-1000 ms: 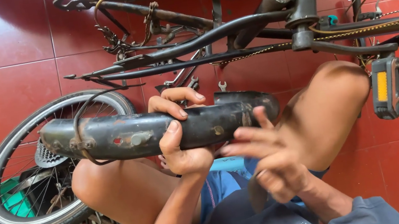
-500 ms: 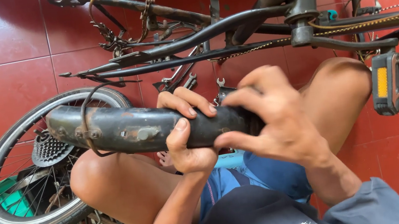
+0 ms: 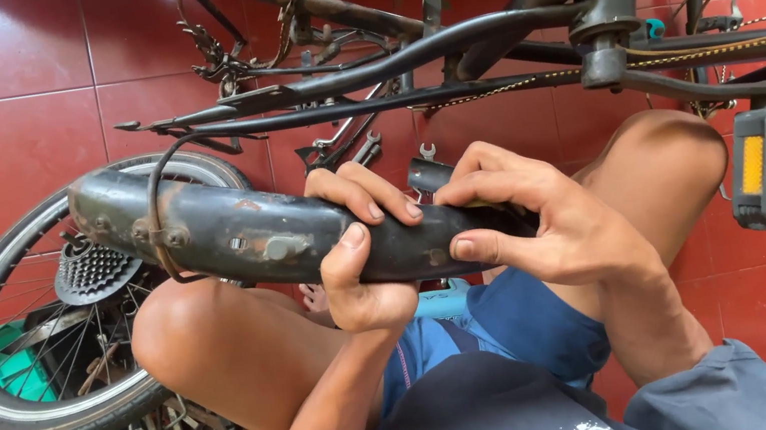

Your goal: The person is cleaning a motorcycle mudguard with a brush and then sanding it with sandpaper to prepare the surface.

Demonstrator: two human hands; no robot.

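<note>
Both hands' fingers curl closed around the black mudguard (image 3: 244, 231); right grip seemingly looser.

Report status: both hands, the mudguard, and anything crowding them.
Left hand and right hand both gripped around black curved mudguard, held across the knees. Bicycle frame close above; loose wheel at left, apart from the hands.

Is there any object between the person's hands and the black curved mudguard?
Nothing visible. The left hand and the right hand both grip the black mudguard directly, over the knees.
</note>
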